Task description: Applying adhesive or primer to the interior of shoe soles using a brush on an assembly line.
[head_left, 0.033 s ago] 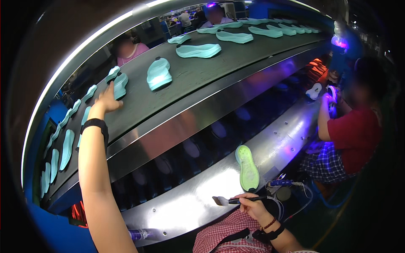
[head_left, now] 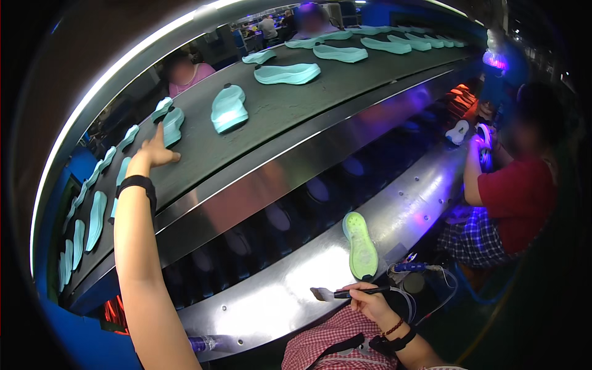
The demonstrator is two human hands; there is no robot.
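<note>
Stretched over the dark conveyor belt, my left hand point(head_left: 158, 153) has its thumb and fingers apart and holds nothing. Its fingertips reach the near side of a teal shoe sole point(head_left: 173, 127); whether they touch it I cannot tell. Low in the view, my right hand point(head_left: 368, 302) is closed round the black handle of a brush point(head_left: 333, 294), bristles pointing left. Just beyond that hand a lime-green shoe sole point(head_left: 361, 246) lies with its hollow side up on the metal ledge point(head_left: 271, 314). Another teal sole point(head_left: 230, 110) rests on the belt, right of my left hand.
More teal soles ride along the belt point(head_left: 271, 114), whose steel side rail point(head_left: 246, 157) divides it from a lower dark shelf. A co-worker in red point(head_left: 518, 197) sits at right, handling a shoe part. A tool with a cable point(head_left: 412, 267) lies beside my right hand.
Hardly anything differs. The belt's soles appear very slightly farther left in the picture. Both hands keep their pose, the right one still on the brush.
</note>
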